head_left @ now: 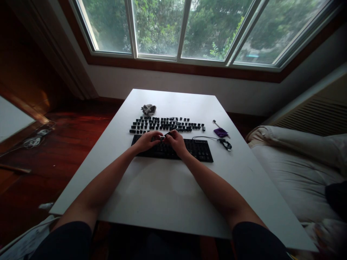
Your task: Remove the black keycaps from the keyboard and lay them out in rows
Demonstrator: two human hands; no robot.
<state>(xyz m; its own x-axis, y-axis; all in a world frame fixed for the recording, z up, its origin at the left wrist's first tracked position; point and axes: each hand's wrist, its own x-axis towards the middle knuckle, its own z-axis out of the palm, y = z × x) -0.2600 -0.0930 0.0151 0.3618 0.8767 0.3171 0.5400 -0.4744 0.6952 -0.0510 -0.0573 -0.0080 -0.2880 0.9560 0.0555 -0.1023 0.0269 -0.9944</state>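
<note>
1. now, both hands sit over the back edge of the black keyboard (pixel 197 150), left of its middle, with the forearms stretched out across the white desk (pixel 162 187).
2. left hand (pixel 146 141): fingers curled in narrow, tips pointing toward the other hand and almost meeting it. i cannot tell if it grips anything.
3. right hand (pixel 176 141): fingers also drawn in narrow, pinched on a dark piece (pixel 168 134) at its tips. the piece is too small to tell what it is.
4. the dark piece is held just above the keyboard's top row, between the two sets of fingertips.
5. the keyboard lies flat, square to the person, near the middle of the desk. its right part shows clear of the hands.
6. loose keycaps (pixel 165 124) lie in neat rows just beyond the keyboard, apart from it.
7. a grey cloth (pixel 148 109) lies crumpled beyond the left end of those rows.
8. right of the keyboard lie a coiled black cable (pixel 226 144), a purple item (pixel 221 132) near it, and a thin tool (pixel 216 124) just behind that.
9. a pale bed (pixel 292 159) stands by the desk's right side, a red wooden floor (pixel 54 144) on the left, and a wide window (pixel 189 29) ahead.
</note>
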